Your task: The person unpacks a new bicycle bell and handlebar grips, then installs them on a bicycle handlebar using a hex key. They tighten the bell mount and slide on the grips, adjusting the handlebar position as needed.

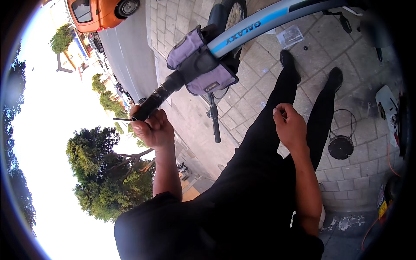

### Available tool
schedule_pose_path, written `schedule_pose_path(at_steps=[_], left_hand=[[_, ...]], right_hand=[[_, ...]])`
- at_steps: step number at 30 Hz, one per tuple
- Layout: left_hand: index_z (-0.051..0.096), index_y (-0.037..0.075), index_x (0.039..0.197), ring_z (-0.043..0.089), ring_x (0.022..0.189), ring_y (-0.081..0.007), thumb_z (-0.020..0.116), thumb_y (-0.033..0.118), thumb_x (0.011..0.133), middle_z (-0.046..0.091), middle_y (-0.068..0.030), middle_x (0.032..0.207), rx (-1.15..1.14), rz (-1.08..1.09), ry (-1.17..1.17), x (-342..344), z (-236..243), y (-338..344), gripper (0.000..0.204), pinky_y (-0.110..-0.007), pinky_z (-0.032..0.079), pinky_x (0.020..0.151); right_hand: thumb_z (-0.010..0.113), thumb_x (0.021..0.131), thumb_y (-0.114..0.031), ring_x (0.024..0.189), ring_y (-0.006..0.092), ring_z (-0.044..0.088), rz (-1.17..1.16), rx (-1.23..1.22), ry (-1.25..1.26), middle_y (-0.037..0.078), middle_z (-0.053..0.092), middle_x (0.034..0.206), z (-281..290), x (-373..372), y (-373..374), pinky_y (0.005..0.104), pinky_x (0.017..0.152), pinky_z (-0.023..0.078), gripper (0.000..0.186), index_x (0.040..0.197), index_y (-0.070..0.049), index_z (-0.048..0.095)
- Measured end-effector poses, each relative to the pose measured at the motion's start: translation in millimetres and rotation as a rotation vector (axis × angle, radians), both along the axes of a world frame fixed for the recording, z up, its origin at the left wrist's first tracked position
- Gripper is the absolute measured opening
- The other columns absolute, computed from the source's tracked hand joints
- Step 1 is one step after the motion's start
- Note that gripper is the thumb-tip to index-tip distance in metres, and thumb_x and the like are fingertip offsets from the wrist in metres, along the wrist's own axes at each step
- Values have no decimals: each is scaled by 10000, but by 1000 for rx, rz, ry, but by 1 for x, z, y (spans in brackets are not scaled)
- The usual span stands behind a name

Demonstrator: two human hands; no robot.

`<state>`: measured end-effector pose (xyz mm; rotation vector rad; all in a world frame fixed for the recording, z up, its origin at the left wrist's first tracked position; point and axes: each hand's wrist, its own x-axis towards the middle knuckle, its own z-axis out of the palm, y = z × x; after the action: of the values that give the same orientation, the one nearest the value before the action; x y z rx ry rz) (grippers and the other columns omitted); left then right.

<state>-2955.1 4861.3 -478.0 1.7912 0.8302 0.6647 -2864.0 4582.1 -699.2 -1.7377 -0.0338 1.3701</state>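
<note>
My left hand [154,130] is closed at the lower end of a black tube [161,94] on a bicycle, which has ring-like clamps along it. A thin dark rod [122,119], perhaps a hex key, sticks out to the left beside these fingers. The tube runs up into a black joint between two grey-purple fabric bags [214,80], at the end of a grey-and-blue bicycle frame tube [255,27]. In front of my legs is my right hand [291,125], its fingers curled in and apart from the bicycle. Whether it holds anything small is hidden.
A handlebar grip [215,125] hangs below the bags, and a wheel [236,15] shows behind the frame. On the paving lie a printed sheet [290,36] and a round black object [340,147]. An orange car [102,14] stands at the road.
</note>
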Motion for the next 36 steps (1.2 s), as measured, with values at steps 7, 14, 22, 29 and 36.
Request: schedule_pose_path(at_steps=[7,14,22,29,36], left_hand=[[568,37,1335,364,567,-53,652,529,1023,414,63,671,30,23,-10,4,10,-1,589,-232,322,538],[554,-37,1376,404,589,-49,749,404,995,594,-21,897,-46,94,-24,-16,48,-4,615,-217,339,542],[618,-41,1285,348,509,-69,671,417,1044,409,40,637,-365,576,-53,-168,78,54,520,-255,286,462],[680,71,1147,356,489,-77,606,455,1045,385,40,640,-912,1248,114,-442,-99,170,404,-240,253,414],[681,38,1262,339,510,-95,570,584,1034,417,47,667,-1359,847,526,-530,-279,285,603,-278,272,446]], right_hand=[[682,1013,-283,648,167,621,-106,63,124,63,678,757,5,-6,-14,323,634,494,251,1049,-39,727],[646,1038,-407,580,52,433,-133,-169,611,-47,505,677,66,-62,-67,270,522,341,385,950,-51,763],[678,1038,-340,703,94,573,94,305,-337,33,654,758,245,-2,68,319,652,477,369,1087,25,703],[706,1008,-370,663,257,662,504,250,-849,134,696,806,405,-57,281,377,622,504,400,1191,-16,671],[629,1061,-303,584,176,612,583,-262,-955,100,655,721,362,-143,407,350,561,474,292,1176,-39,680]])
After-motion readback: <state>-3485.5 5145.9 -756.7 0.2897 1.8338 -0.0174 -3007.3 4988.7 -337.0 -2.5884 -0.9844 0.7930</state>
